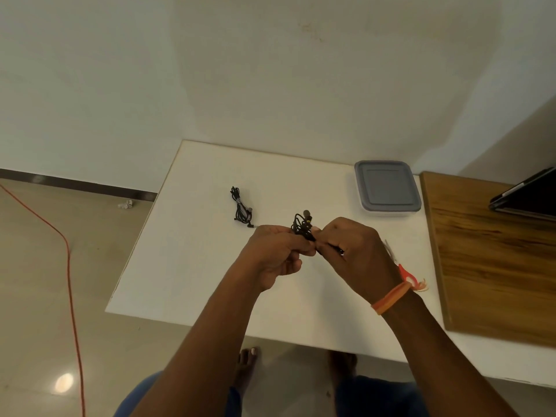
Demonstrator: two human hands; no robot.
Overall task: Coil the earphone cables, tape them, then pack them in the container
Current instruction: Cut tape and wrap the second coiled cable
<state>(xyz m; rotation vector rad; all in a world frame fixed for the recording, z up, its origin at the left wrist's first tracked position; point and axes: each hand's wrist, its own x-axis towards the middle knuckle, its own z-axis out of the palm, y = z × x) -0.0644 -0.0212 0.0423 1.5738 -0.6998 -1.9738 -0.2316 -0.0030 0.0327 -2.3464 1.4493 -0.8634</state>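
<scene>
Both the left hand (278, 251) and right hand (355, 251) pinch a bunched black cable (302, 225) above the tabletop (195, 266).

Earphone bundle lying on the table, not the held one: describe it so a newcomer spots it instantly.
Start at the white table and look left of the grey-lidded container. The coiled black earphone bundle lies alone beyond the left hand. Unlike the black cable gripped between both hands, nothing touches it.

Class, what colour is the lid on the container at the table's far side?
Grey lid, seen in the head view.
</scene>
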